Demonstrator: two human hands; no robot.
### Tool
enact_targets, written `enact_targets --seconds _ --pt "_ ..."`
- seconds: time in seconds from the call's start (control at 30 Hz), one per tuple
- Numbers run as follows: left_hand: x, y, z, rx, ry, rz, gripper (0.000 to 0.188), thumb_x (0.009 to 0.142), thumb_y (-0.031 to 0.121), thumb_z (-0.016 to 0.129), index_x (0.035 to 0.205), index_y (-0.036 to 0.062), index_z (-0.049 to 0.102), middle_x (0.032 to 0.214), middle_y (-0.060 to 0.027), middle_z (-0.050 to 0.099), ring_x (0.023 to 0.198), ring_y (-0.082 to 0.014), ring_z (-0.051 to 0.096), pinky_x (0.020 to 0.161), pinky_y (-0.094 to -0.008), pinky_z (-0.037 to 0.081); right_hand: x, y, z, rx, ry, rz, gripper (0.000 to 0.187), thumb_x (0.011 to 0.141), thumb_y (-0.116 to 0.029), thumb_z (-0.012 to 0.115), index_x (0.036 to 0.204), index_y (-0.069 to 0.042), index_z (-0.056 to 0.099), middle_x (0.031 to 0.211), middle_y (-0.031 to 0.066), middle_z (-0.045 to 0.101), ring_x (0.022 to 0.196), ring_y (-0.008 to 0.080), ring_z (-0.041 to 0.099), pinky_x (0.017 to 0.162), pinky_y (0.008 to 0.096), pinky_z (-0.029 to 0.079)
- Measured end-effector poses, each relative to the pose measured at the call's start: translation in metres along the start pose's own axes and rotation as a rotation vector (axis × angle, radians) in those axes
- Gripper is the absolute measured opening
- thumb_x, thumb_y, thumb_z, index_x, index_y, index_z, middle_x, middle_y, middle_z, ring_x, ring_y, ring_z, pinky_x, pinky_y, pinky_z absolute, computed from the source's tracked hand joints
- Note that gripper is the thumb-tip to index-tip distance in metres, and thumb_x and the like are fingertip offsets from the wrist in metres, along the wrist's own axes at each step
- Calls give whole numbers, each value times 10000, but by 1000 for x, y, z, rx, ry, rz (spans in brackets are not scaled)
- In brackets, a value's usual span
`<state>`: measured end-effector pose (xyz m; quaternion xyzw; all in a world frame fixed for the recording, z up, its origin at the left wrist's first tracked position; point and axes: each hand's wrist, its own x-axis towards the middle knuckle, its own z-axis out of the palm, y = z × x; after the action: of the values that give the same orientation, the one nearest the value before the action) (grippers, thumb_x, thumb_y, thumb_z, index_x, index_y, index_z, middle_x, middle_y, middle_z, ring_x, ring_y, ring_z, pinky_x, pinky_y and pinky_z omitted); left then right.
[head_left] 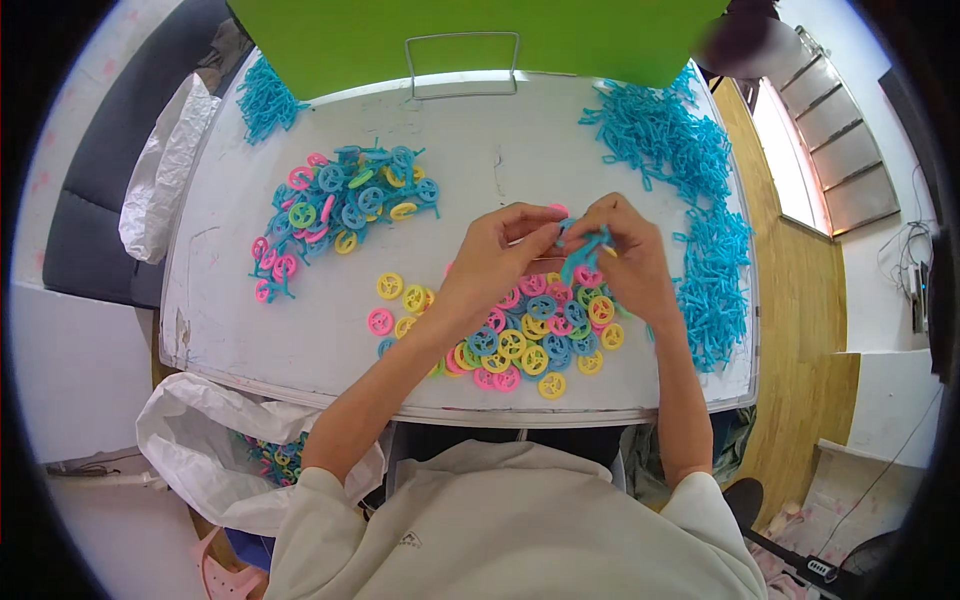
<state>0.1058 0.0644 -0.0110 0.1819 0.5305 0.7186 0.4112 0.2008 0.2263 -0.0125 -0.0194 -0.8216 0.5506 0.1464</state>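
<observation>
My left hand [502,248] and my right hand [632,248] meet above a pile of small spoked plastic wheels [512,345] in pink, yellow, blue and green. Between my right fingers is a blue forked plastic stick [580,258], perhaps more than one. The left thumb and fingertips are pinched at its upper end; whatever they grip there is mostly covered. Farther left lies a heap of blue sticks joined to wheels [345,195]. Loose blue sticks [665,140] are piled along the right side of the table.
The white table [230,330] has a green panel [590,35] with a wire handle at its far edge. More blue sticks [266,100] lie at the far left corner. A white sack [190,430] holding colourful pieces stands below the near left edge. A dark sofa [120,130] is at left.
</observation>
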Motion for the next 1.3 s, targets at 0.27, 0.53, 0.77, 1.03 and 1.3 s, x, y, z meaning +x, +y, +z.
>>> enact_targets --seconds 0.27,0.53,0.77,1.03,1.3 --pt "60 -37 22 1075 11 562 200 804 155 684 989 78 685 905 -134 606 823 -284 582 766 -379 485 7 4 -18 507 509 73 177 863 -2 508 1016 -5 597 970 93 618 898 156 605 826 303 497" --pt "81 -54 52 1314 -117 529 210 728 146 742 904 57 672 948 -132 604 903 -316 556 768 -392 479 -3 31 -40 776 433 174 232 903 -102 483 1077 40 540 834 72 577 751 122 524 688 262 457" --pt "41 -10 -1 391 94 186 155 839 116 672 955 17 647 923 -102 646 783 -171 649 658 -282 539 6 9 -28 732 350 280 206 893 -126 580 999 52 577 827 38 565 734 71 462 649 216 407" --pt "13 5 -21 155 85 67 233 904 165 626 1075 7 614 965 -59 634 907 -131 631 757 -266 559 4 7 6 181 135 230 171 838 -31 677 998 10 632 824 0 623 725 37 542 619 183 437" --pt "10 6 -19 196 62 89 150 884 46 615 1012 -29 640 902 -57 625 867 -121 622 809 -257 550 2 9 14 186 103 195 143 829 9 667 970 0 639 822 -4 621 721 29 538 599 176 429"
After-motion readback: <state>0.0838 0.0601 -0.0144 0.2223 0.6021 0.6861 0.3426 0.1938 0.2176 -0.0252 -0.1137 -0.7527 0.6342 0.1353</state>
